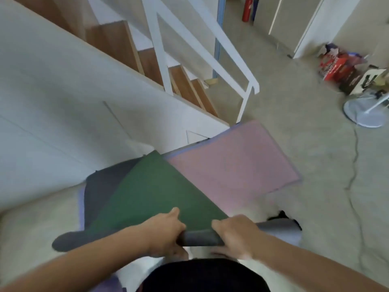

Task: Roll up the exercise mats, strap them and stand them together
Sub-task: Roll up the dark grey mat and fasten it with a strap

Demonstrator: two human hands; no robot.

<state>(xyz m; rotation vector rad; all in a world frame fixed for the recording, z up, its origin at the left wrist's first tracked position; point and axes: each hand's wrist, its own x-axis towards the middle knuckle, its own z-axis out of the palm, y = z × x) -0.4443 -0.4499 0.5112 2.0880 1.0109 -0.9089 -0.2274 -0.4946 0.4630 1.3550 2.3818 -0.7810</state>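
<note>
On the floor [315, 144] at the foot of the staircase [105, 91], the green mat [155, 192] is being rolled from its near end. Its flat length is lying over the pink mat [235, 163] and running away from the body, up and slightly left in the head view. The roll [200, 237], dark grey on its outer face, is lying directly in front of the body with its long axis across the view, left to right, square to the flat length ahead of it. Both grips are being kept on the middle stretch of the roll, side by side and a little apart. The left grip [166, 234] is being closed over the top of the roll with the fingers curled down its far side, and the right grip [235, 234] is being wrapped over it in the same way, so the roll is being held by both. Neither is nearer than the other, though more of the roll is showing beyond the left grip than beyond the right. The coming move is judged to be an even push away from the body along the green length, and an uneven push is likely to be punished by a skewed roll. A dark grey sheet is showing just left of the green; whether it is a separate mat cannot be told.
</note>
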